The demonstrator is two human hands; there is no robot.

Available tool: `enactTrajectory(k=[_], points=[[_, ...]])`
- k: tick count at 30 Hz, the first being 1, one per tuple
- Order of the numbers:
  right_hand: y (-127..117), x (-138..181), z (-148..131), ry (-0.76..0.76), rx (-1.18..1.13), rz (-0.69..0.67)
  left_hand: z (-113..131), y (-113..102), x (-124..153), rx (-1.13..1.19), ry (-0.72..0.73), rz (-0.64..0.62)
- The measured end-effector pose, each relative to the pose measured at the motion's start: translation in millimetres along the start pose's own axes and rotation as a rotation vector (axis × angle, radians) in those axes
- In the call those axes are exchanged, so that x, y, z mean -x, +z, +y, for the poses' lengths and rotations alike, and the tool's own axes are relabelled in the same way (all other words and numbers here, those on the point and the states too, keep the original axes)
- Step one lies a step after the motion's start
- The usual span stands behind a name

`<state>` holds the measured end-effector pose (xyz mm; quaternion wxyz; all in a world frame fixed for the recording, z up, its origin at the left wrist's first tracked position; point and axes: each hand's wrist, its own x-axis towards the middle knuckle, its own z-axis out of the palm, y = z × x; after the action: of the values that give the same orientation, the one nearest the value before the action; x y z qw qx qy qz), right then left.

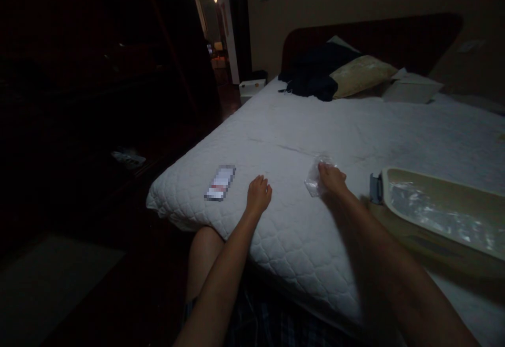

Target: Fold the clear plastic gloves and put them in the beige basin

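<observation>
A crinkled clear plastic bag (313,185) is pinched in my right hand (333,178), just above or on the white quilted bed cover. My left hand (259,194) is over the bed cover with loosely bent fingers slightly apart and nothing visible in them. To its left lies a phone (220,182), its screen blurred out. Right of my right hand stands a beige plastic bin (426,239) with a grey latch (376,188). Shiny clear plastic packaging (437,210) shows inside the bin.
The bed (276,120) reaches back to a dark headboard (374,36). Dark cloth (315,68), a yellowish pillow (363,75) and a pale flat box-like thing (412,91) lie near it. A white box (252,88) stands beyond the bed's left edge, near a doorway.
</observation>
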<state>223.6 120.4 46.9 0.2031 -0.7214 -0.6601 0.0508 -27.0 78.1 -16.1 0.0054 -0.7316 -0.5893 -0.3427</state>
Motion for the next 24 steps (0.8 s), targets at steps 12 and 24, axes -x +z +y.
enactTrajectory(k=[12, 24], points=[[-62, 36, -48, -0.036, -1.352, 0.058, 10, -10, 11, 0.730, -0.256, -0.027], [49, 127, -50, 0.380, -1.765, -0.225, 30, -37, 27, 1.567, -0.631, -0.452]])
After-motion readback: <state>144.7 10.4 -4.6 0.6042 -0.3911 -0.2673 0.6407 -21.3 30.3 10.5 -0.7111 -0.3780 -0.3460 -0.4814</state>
